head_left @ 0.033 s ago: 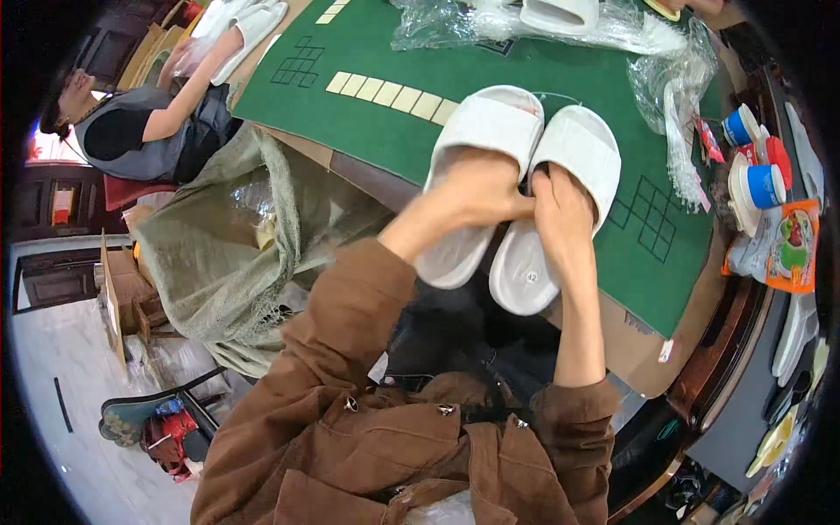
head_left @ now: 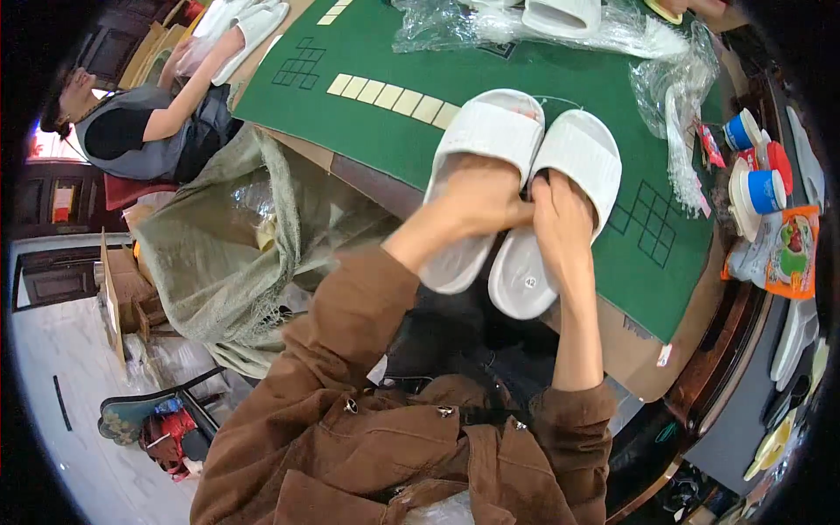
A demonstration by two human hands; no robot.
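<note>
A pair of white slide slippers is held up side by side over the near edge of a green table mat. The left slipper [head_left: 494,127] has my left hand [head_left: 477,197] pushed in under its broad strap, fingers hidden, the thumb pointing toward the other slipper. Into the opening of the right slipper [head_left: 584,157] reaches my right hand [head_left: 562,219], its fingertips tucked under the strap. Both hands grip their slippers from inside. A thin clear loop shows between the straps at the top. On the right slipper's heel there is a small round white sticker.
Another white slipper [head_left: 564,13] lies among clear plastic bags [head_left: 437,26] at the far side. Blue-and-white cups [head_left: 766,190] and an orange packet [head_left: 794,254] stand at right. At left, a big woven sack [head_left: 219,271] gapes beside the table; a co-worker [head_left: 149,122] holds white slippers.
The pair of slippers has dropped very slightly in the picture, with both hands still in them. Otherwise the scene is the same.
</note>
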